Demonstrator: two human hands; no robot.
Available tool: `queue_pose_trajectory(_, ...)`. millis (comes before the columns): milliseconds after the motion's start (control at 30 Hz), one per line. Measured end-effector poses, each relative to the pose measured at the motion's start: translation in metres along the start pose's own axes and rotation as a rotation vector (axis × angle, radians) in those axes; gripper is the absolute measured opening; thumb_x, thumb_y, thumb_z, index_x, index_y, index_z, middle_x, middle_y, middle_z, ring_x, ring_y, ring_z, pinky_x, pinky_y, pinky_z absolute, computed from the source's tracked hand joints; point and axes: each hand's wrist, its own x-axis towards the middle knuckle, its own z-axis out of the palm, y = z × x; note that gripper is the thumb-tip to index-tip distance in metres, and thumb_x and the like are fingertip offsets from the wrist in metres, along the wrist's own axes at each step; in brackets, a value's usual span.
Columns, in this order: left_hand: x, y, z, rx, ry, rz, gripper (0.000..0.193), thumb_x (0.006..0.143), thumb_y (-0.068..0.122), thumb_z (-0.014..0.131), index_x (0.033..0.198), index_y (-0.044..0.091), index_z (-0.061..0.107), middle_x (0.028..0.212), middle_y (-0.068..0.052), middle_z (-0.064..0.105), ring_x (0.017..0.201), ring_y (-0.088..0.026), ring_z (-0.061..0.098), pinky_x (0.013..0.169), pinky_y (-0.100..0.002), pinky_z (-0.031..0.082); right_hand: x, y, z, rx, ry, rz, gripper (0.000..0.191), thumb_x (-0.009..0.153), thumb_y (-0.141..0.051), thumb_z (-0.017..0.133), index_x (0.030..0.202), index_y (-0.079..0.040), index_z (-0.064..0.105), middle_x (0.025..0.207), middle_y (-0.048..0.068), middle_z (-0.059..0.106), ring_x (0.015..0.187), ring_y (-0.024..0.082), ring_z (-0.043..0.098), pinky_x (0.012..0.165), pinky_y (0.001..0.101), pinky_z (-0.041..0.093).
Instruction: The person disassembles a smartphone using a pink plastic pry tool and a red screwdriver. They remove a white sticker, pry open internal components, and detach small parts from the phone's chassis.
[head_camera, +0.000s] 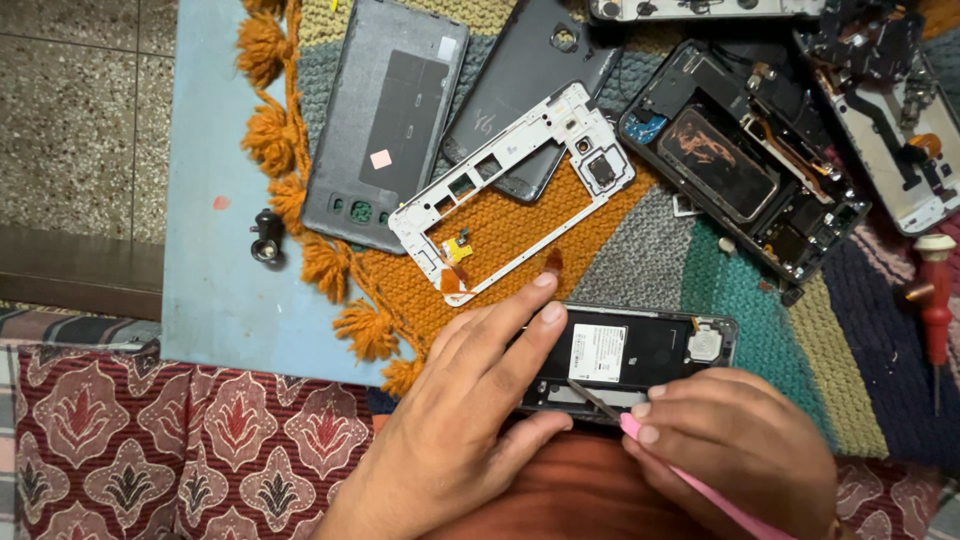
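Partly hidden, opened phone (640, 355) gripped by left hand (470, 420), right hand (740, 450) fingers pinching pink-handled tool (690, 480), tip obscured.

Knitted mat (660, 250): blocks of orange, grey, teal green, navy, with orange tassels along its left edge. Table (215, 250) pale blue, small red spot near its left edge. Open phone (640, 352) black inside, white label, silver round part. Tool (700, 490) pink handle, grey metal tip. Loose frame (510, 190) white, orange-yellow flex. Back cover (385, 120) grey, darker panel, pink sticker. Screwdriver (936, 310) red, at the mat's right edge. Cloth (180, 440) maroon, cream floral motifs.
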Motion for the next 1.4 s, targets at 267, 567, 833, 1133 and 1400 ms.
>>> queue_pose_trajectory(267, 0.0, 0.0, -0.001, 0.016, 0.001, 0.009, 0.084, 0.084, 0.014, 0.086, 0.153, 0.003, 0.039, 0.16, -0.021, 0.044, 0.143, -0.04, 0.052, 0.119, -0.048, 0.042, 0.003, 0.003, 0.002, 0.038, 0.007, -0.109, 0.041, 0.076, -0.014, 0.09, 0.11, -0.017, 0.067, 0.107, -0.002, 0.069, 0.097, 0.019, 0.071, 0.082, 0.0358, 0.059)
queue_pose_trajectory(567, 0.0, -0.001, 0.0, 0.037, 0.003, 0.009, 0.083, 0.082, 0.015, 0.087, 0.151, 0.002, 0.042, 0.158, -0.022, 0.045, 0.141, -0.04, 0.053, 0.118, -0.048, 0.043, 0.003, 0.001, 0.003, -0.012, 0.008, -0.139, 0.039, 0.077, -0.017, 0.089, 0.109, -0.017, 0.068, 0.108, -0.002, 0.069, 0.098, 0.019, 0.071, 0.084, 0.0371, 0.058)
queue_pose_trajectory(833, 0.003, 0.001, -0.001, 0.045, -0.024, -0.008, 0.07, 0.081, 0.016, 0.085, 0.143, 0.003, 0.053, 0.153, -0.02, 0.05, 0.139, -0.039, 0.054, 0.117, -0.048, 0.042, -0.004, 0.002, 0.008, 0.002, 0.056, -0.117, 0.043, 0.076, -0.016, 0.091, 0.112, -0.016, 0.067, 0.109, -0.002, 0.069, 0.1, 0.019, 0.071, 0.086, 0.036, 0.059)
queue_pose_trajectory(1133, 0.005, 0.001, -0.001, 0.069, -0.043, 0.019, 0.042, 0.084, 0.019, 0.083, 0.122, 0.006, 0.069, 0.147, -0.017, 0.056, 0.14, -0.037, 0.054, 0.116, -0.049, 0.041, -0.051, 0.024, -0.011, 0.174, 0.086, 0.062, 0.047, 0.077, -0.013, 0.087, 0.118, -0.019, 0.064, 0.116, -0.001, 0.069, 0.11, 0.017, 0.073, 0.096, 0.0361, 0.062)
queue_pose_trajectory(1400, 0.006, 0.002, 0.0, 0.057, -0.032, 0.005, 0.042, 0.085, 0.02, 0.084, 0.121, 0.005, 0.07, 0.146, -0.017, 0.057, 0.139, -0.037, 0.054, 0.115, -0.049, 0.042, -0.064, 0.027, -0.033, 0.007, 0.271, 0.306, 0.029, 0.085, -0.005, 0.074, 0.109, -0.003, 0.057, 0.099, 0.015, 0.072, 0.1, 0.026, 0.076, 0.096, 0.0409, 0.065)
